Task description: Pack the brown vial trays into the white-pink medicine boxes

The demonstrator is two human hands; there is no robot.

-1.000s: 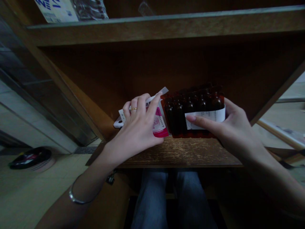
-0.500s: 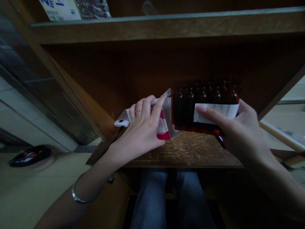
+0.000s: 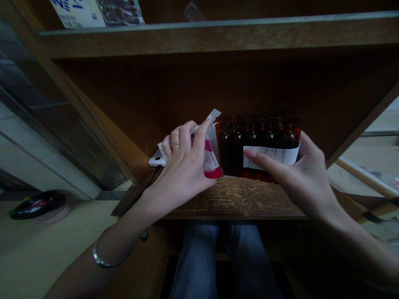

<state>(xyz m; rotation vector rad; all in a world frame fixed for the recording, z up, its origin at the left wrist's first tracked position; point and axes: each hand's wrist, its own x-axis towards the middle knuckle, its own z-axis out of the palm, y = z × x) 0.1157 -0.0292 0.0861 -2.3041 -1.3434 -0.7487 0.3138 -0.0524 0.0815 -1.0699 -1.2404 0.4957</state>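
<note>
While the left hand (image 3: pixel 182 168) grips a pink-and-white carton (image 3: pixel 211 160), the right hand (image 3: pixel 294 176), apart from it, clasps a tray of amber vials (image 3: pixel 258 143) by its paper slip (image 3: pixel 271 154), just beside the carton, over the wooden shelf (image 3: pixel 237 199).

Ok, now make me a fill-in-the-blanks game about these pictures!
The left hand holding the pink box wears a gold ____.
The right hand touches a paper strip lying on the ____.
Those stand on a wooden ____.

Answers: ring, bottles, shelf.
</note>
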